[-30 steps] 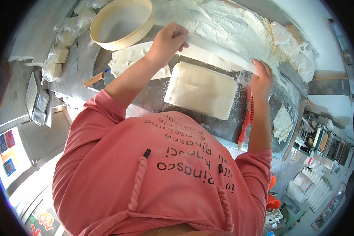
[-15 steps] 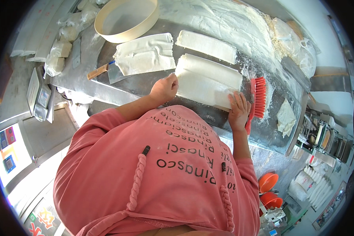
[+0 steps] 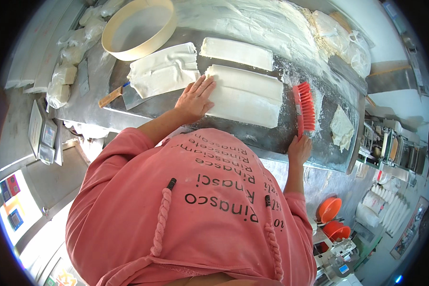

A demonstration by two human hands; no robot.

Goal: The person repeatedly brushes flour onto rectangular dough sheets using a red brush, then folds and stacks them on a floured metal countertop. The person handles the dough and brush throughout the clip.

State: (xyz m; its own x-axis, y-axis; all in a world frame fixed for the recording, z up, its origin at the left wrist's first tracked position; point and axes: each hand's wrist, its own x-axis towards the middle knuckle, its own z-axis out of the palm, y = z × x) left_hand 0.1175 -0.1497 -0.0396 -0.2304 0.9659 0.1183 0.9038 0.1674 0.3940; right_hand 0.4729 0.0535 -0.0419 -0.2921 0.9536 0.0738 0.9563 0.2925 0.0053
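Observation:
My left hand (image 3: pixel 194 99) lies with its fingers stretched out on the left edge of a rectangular pale dough sheet (image 3: pixel 245 99), which has a crease along its length. My right hand (image 3: pixel 300 148) grips the handle of a red bristle brush (image 3: pixel 306 107) at the right of this sheet. Behind it lies a narrower dough strip (image 3: pixel 236 51). To the left is a wrinkled dough piece (image 3: pixel 162 70), partly over the blade of a wooden-handled scraper (image 3: pixel 110 97). A small crumpled dough scrap (image 3: pixel 342 126) lies at the right, on the floury dark work surface (image 3: pixel 152 106).
A round wooden sieve (image 3: pixel 167 26) stands at the back left. Bagged blocks (image 3: pixel 59 86) line the left side, bags (image 3: pixel 355 52) the back right, beside a floury area (image 3: pixel 243 16). Machinery (image 3: pixel 386 148) and orange plastic bowls (image 3: pixel 328 209) are at the right.
The long strip that both hands held raised has been let go. My left hand has since moved up onto the sheet's left edge; my right hand has moved down and taken hold of the brush.

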